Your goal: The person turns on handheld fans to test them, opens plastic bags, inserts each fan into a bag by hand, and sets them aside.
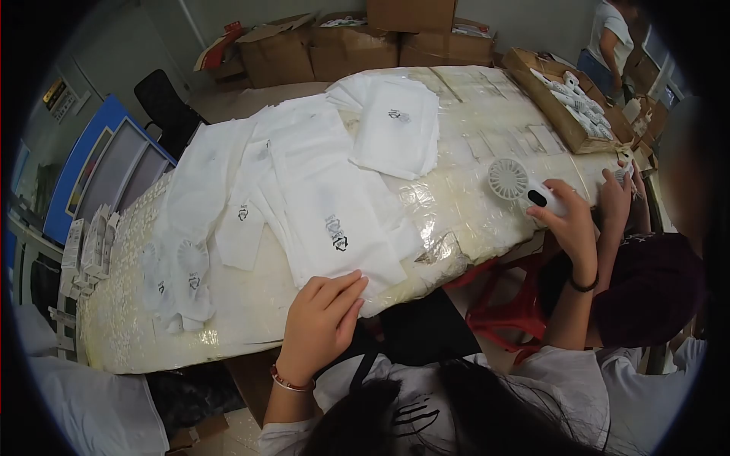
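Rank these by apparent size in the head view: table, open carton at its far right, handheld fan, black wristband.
1. Table
2. Open carton
3. Handheld fan
4. Black wristband

Fan (537,197): smooth plastic. Bags (323,204): matt, creased. Tabletop (473,129): glossy, wrinkled plastic film. Far boxes (281,59): matt cardboard. Stool (498,318): plastic.

On the white bags (308,171) before me I see a black triangular mark (341,244), like a recycling sign. The small lettering (338,233) beside it is too blurred for me to read.
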### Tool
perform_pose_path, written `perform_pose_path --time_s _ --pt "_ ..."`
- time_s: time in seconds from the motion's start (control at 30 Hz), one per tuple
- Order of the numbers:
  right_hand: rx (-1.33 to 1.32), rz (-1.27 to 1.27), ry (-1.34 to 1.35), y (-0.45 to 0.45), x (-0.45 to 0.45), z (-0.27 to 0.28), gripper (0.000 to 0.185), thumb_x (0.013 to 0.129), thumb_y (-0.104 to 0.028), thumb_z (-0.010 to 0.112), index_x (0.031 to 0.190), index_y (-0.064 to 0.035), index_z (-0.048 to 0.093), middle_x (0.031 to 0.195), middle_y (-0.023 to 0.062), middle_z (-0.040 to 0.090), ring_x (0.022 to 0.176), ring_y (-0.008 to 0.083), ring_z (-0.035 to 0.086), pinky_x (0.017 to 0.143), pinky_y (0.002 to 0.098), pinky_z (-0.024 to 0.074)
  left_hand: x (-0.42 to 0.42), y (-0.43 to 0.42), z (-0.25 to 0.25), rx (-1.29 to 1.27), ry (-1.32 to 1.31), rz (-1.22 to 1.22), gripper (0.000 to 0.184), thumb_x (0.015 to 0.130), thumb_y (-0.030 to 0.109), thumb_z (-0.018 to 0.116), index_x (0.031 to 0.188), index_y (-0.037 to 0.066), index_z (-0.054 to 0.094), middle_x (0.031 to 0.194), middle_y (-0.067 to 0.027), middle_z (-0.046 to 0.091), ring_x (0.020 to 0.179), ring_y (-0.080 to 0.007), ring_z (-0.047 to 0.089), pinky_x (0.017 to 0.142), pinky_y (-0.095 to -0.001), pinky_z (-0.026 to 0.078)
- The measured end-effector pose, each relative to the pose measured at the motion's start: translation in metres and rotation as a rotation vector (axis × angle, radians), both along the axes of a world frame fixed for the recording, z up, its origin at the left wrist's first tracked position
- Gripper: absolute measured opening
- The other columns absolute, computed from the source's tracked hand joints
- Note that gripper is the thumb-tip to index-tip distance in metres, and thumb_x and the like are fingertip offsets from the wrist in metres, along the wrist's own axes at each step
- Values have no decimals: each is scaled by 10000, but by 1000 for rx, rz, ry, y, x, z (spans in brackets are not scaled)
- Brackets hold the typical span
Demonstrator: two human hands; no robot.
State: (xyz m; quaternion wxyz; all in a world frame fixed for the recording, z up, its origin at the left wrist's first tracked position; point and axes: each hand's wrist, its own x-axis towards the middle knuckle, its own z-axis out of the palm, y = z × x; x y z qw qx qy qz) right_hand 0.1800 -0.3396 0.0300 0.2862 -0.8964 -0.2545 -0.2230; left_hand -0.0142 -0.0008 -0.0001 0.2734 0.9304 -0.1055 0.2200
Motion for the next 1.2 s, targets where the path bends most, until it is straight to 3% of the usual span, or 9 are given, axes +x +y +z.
perform_pose_path --time_s 0.1,0.13,0.27,0.37,0.47,0.57,1.03,1.13,1.2 --pt "179 19 381 7 -8 1 303 727 -156 755 874 -13 532 742 31 534 725 107 506 661 256 427 0 0 0 -22 7 7 261 744 16 657 1003 39 666 1025 -61 647 853 -251 571 741 -333 470" --pt "214 78 316 10 -7 -7 296 757 -140 722 930 -19 515 747 39 541 709 97 492 629 248 408 1 0 1 -50 6 1 253 743 20 660 995 40 668 1024 -66 646 851 -254 571 744 -332 469" --pt "1076 444 717 64 -27 -21 349 870 -141 580 1168 -31 436 835 72 567 682 140 555 614 263 454 5 4 6 -96 34 -27 213 754 47 678 966 40 656 978 -67 630 814 -236 585 699 -309 485" --pt "1252 692 754 101 -31 -32 379 894 -149 577 1207 -19 406 875 98 589 719 157 582 642 283 477 9 6 12 -292 225 15 218 722 33 711 934 48 666 946 -50 622 743 -157 569 638 -251 454" --pt "1210 530 573 127 -43 -34 379 889 -132 596 1192 -25 396 901 111 592 767 163 599 679 286 492 12 12 13 -376 298 -15 209 700 28 737 892 47 659 907 -27 587 704 -100 538 581 -214 418" --pt "1212 545 763 118 -40 -34 379 874 -81 611 1175 -25 388 924 111 587 808 162 607 721 291 505 11 10 13 -362 305 10 201 681 24 749 856 44 652 897 -22 567 691 -90 517 572 -212 401" --pt "1005 523 582 122 -44 -38 388 859 -34 613 1178 -5 393 1033 125 560 864 152 600 755 296 524 12 6 9 -372 239 96 54 772 30 665 811 3 639 774 -48 588 609 -110 515 546 -226 393" --pt "978 523 560 120 -43 -40 419 871 -61 605 1214 -12 370 1002 128 574 847 147 601 769 291 521 12 8 6 -382 218 92 50 791 43 658 826 10 645 768 -55 598 595 -125 530 542 -228 407" --pt "991 614 709 111 -42 -43 599 871 -116 614 1351 -26 268 982 149 592 787 170 624 683 282 544 12 9 3 -393 192 100 51 802 55 658 837 18 651 762 -60 605 573 -138 536 534 -231 418"
